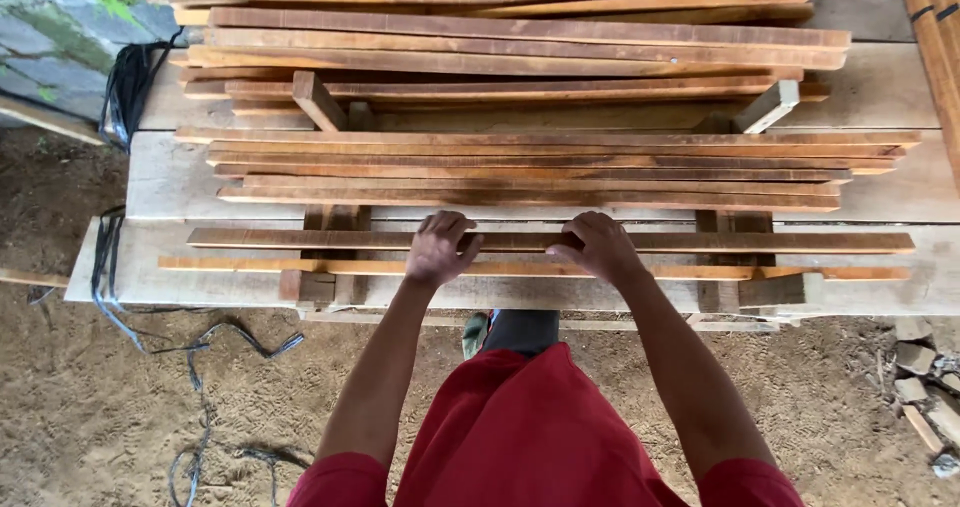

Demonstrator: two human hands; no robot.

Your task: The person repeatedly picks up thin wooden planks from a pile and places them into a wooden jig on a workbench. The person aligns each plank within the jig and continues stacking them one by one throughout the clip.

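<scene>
My left hand and my right hand both rest palm down on a long thin wooden slat that lies across two cross supports. The fingers curl over its far edge. A second, lighter slat lies just in front of it, under my wrists. Behind them a row of several similar slats is laid side by side, and a further pile of slats is stacked at the back. My red sleeves and red clothing fill the bottom of the view.
The slats rest on short wooden blocks over wide pale planks. Black straps and cables hang at the left and trail over the sandy ground. Wood offcuts lie at the right.
</scene>
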